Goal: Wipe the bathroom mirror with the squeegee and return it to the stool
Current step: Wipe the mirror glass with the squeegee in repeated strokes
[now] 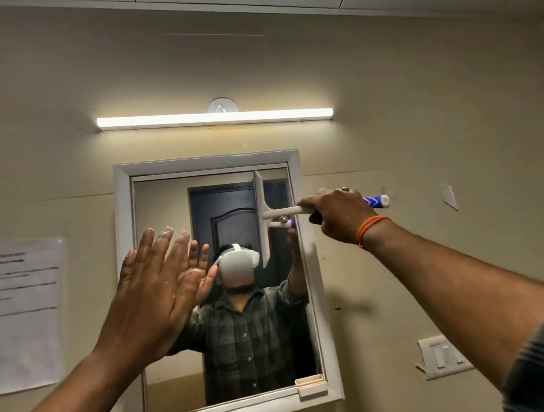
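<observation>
The bathroom mirror (182,378) hangs on the beige wall in a white frame. My right hand (339,215) is closed around the handle of a white squeegee (262,213) with a blue and white grip end. Its blade stands upright against the glass near the mirror's upper right corner. My left hand (151,287) is raised flat in front of the mirror's left side, fingers straight and spread, holding nothing. Whether the palm touches the glass I cannot tell. The stool is not in view.
A lit tube light (214,117) runs above the mirror. A printed paper sheet (15,313) is stuck on the wall at left. A switch plate (445,355) sits at lower right. A small white ledge (310,384) is at the mirror's bottom right corner.
</observation>
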